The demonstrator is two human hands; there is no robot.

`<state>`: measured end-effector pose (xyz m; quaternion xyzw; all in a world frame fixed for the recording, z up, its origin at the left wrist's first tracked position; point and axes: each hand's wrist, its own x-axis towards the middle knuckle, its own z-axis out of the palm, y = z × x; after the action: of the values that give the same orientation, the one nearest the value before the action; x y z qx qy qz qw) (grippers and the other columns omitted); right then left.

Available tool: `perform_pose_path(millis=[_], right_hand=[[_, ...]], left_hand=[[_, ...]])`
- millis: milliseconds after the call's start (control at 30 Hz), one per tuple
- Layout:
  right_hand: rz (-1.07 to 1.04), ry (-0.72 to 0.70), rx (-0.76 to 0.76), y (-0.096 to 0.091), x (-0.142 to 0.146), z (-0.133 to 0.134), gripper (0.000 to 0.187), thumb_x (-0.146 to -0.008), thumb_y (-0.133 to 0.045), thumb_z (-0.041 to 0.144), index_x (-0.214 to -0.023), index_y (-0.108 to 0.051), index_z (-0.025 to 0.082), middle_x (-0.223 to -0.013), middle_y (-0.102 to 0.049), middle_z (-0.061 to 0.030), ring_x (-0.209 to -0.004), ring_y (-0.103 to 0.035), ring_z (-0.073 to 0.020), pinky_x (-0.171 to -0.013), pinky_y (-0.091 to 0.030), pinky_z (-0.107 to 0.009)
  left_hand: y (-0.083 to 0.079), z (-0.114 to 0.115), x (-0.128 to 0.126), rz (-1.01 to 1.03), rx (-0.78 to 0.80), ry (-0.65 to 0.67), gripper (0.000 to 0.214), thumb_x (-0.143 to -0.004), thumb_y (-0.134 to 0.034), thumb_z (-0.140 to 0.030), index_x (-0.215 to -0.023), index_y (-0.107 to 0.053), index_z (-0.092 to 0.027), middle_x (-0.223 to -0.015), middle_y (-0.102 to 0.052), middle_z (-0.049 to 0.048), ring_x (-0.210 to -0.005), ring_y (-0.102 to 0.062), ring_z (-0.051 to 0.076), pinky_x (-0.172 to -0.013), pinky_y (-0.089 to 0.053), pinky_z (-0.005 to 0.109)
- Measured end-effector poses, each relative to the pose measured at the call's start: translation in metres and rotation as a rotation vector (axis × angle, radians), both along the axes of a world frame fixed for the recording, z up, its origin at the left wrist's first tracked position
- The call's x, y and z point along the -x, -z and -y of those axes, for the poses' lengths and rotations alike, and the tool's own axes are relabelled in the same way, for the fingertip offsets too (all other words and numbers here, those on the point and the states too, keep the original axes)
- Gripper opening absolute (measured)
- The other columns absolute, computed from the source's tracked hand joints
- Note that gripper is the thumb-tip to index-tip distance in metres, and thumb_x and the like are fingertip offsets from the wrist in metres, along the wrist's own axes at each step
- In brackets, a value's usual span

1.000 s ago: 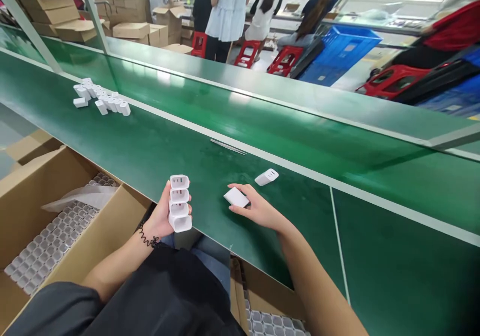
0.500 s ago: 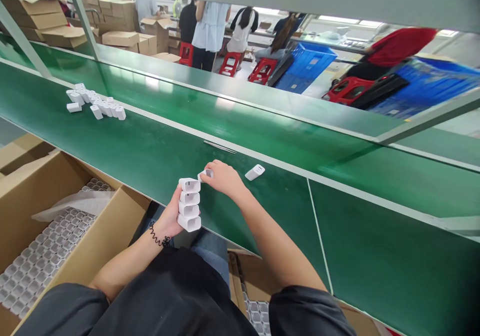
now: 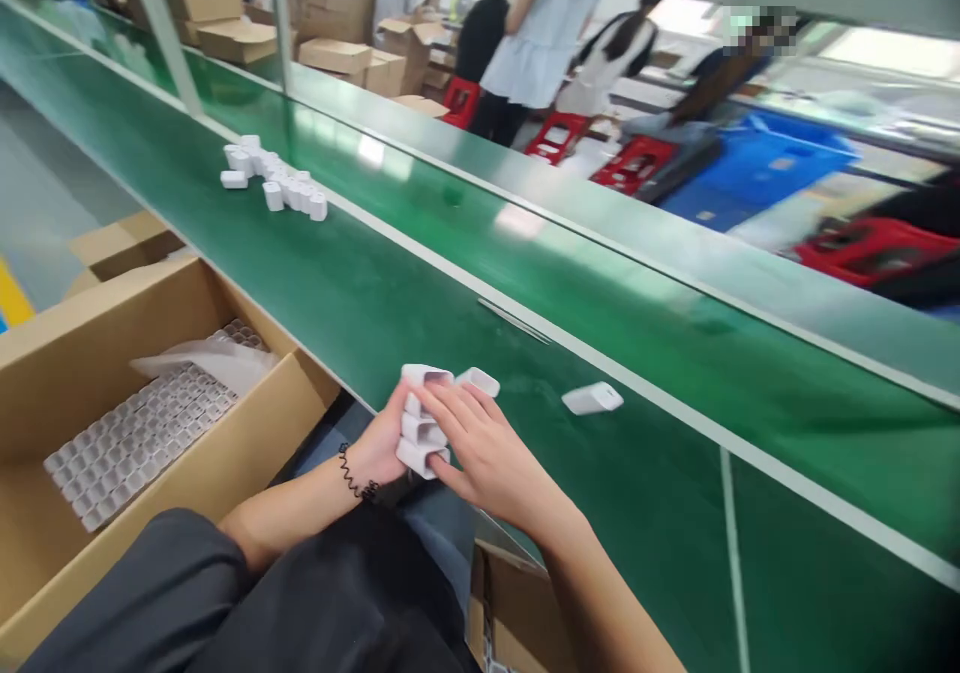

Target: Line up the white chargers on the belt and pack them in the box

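My left hand (image 3: pixel 381 443) is wrapped round a stack of white plastic charger housings (image 3: pixel 424 431), their hollow ends facing me. My right hand (image 3: pixel 484 443) lies across the front of the stack, fingers near its top and thumb at the lowest housing, so part of the stack is hidden. Just beyond the right fingers is another hollow white housing (image 3: pixel 478 381); whether they touch it I cannot tell. Farther right, a white charger piece with a slotted end (image 3: pixel 594 398) lies on the green belt (image 3: pixel 637 493).
White charger pieces (image 3: pixel 274 181) cluster up the belt at left. A thin metal strip (image 3: pixel 514 320) lies by the belt's rail. At my left stands a carton (image 3: pixel 255 423) with rows of housings; another carton (image 3: pixel 517 603) is below the belt. People and blue crates (image 3: pixel 765 168) are beyond.
My right hand has moved from the single housing at the stack's upper right onto the stack's front. That housing now shows behind its fingers. The view has swung left.
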<state>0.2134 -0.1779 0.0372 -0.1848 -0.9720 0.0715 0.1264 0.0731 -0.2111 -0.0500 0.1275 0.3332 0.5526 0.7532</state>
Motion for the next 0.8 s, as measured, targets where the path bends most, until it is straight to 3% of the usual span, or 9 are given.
perform_pose_path(millis=[100, 200, 267, 333, 400, 500, 600, 700, 800], right_hand=[[-0.052, -0.046, -0.049, 0.01, 0.011, -0.004, 0.078, -0.082, -0.06, 0.017, -0.152, -0.025, 0.015, -0.127, -0.061, -0.0188, -0.114, -0.059, -0.0344, -0.093, -0.049, -0.052], [-0.154, -0.135, -0.022, 0.009, 0.028, -0.01, 0.077, -0.086, -0.057, 0.021, -0.154, -0.022, 0.017, -0.12, -0.063, -0.0174, -0.107, -0.061, -0.0332, -0.088, -0.052, -0.05], [-0.196, -0.171, 0.037, 0.008, 0.04, -0.011, 0.076, -0.087, -0.058, 0.023, -0.154, -0.022, 0.019, -0.121, -0.062, -0.0172, -0.107, -0.061, -0.0332, -0.088, -0.053, -0.049], [-0.227, -0.18, 0.091, 0.011, 0.052, -0.011, 0.077, -0.087, -0.059, 0.024, -0.154, -0.021, 0.021, -0.123, -0.06, -0.0175, -0.11, -0.061, -0.0339, -0.087, -0.055, -0.049], [-0.241, -0.163, 0.136, 0.02, 0.063, -0.011, 0.078, -0.087, -0.06, 0.025, -0.155, -0.02, 0.023, -0.125, -0.058, -0.0174, -0.113, -0.06, -0.0344, -0.087, -0.056, -0.048], [-0.212, -0.144, 0.198, 0.038, 0.079, -0.014, 0.078, -0.088, -0.061, 0.028, -0.155, -0.02, 0.025, -0.128, -0.057, -0.0167, -0.115, -0.061, -0.034, -0.09, -0.057, -0.049], [-0.174, -0.151, 0.254, 0.053, 0.103, -0.017, 0.078, -0.088, -0.063, 0.031, -0.154, -0.022, 0.026, -0.131, -0.056, -0.0161, -0.118, -0.061, -0.0346, -0.092, -0.057, -0.051], [-0.153, -0.15, 0.305, 0.063, 0.132, -0.019, 0.08, -0.087, -0.065, 0.034, -0.154, -0.022, 0.026, -0.136, -0.054, -0.0158, -0.121, -0.059, -0.0351, -0.095, -0.056, -0.051], [-0.125, -0.143, 0.355, 0.07, 0.159, -0.019, 0.08, -0.086, -0.065, 0.033, -0.153, -0.022, 0.026, -0.139, -0.052, -0.0148, -0.123, -0.058, -0.0333, -0.098, -0.053, -0.05]], left_hand=[[-0.003, 0.007, 0.004, -0.076, -0.01, 0.004, 0.063, -0.095, -0.033, -0.066, -0.111, -0.065, -0.014, -0.099, -0.069, 0.012, -0.088, -0.069, 0.021, -0.075, -0.055, 0.029], [-0.013, 0.024, 0.026, -0.077, 0.007, -0.009, 0.068, -0.092, -0.034, -0.07, -0.109, -0.066, -0.012, -0.094, -0.07, 0.0151, -0.078, -0.069, 0.022, -0.069, -0.057, 0.033], [-0.023, 0.042, 0.058, -0.337, -0.096, -0.023, 0.071, -0.097, -0.02, -0.066, -0.115, -0.065, -0.015, -0.094, -0.071, 0.0144, -0.081, -0.07, 0.021, -0.07, -0.057, 0.032], [-0.028, 0.064, 0.106, -0.892, -0.22, -0.084, 0.066, -0.101, -0.012, -0.057, -0.123, -0.063, -0.021, -0.097, -0.072, 0.0109, -0.085, -0.07, 0.018, -0.071, -0.057, 0.028], [-0.025, 0.085, 0.169, -1.11, -0.165, -0.179, 0.049, -0.101, -0.03, -0.053, -0.13, -0.059, -0.025, -0.113, -0.07, 0.0086, -0.099, -0.068, 0.019, -0.082, -0.056, 0.03], [0.0, 0.111, 0.267, -1.42, 0.021, -0.186, 0.035, -0.095, -0.049, -0.042, -0.118, -0.066, -0.021, -0.118, -0.068, 0.0093, -0.111, -0.062, 0.025, -0.101, -0.049, 0.042], [0.045, 0.119, 0.337, -1.674, 0.168, -0.05, 0.035, -0.086, -0.064, -0.027, -0.119, -0.065, -0.015, -0.133, -0.058, 0.0158, -0.134, -0.043, 0.036, -0.115, -0.031, 0.057], [0.091, 0.107, 0.367, -1.83, 0.238, 0.127, 0.047, -0.085, -0.069, -0.025, -0.129, -0.058, -0.017, -0.148, -0.044, 0.0146, -0.143, -0.031, 0.037, -0.117, -0.024, 0.062], [0.125, 0.09, 0.378, -1.915, 0.322, 0.274, 0.043, -0.092, -0.064, -0.033, -0.131, -0.055, -0.017, -0.144, -0.047, 0.0117, -0.134, -0.045, 0.031, -0.111, -0.038, 0.059]])
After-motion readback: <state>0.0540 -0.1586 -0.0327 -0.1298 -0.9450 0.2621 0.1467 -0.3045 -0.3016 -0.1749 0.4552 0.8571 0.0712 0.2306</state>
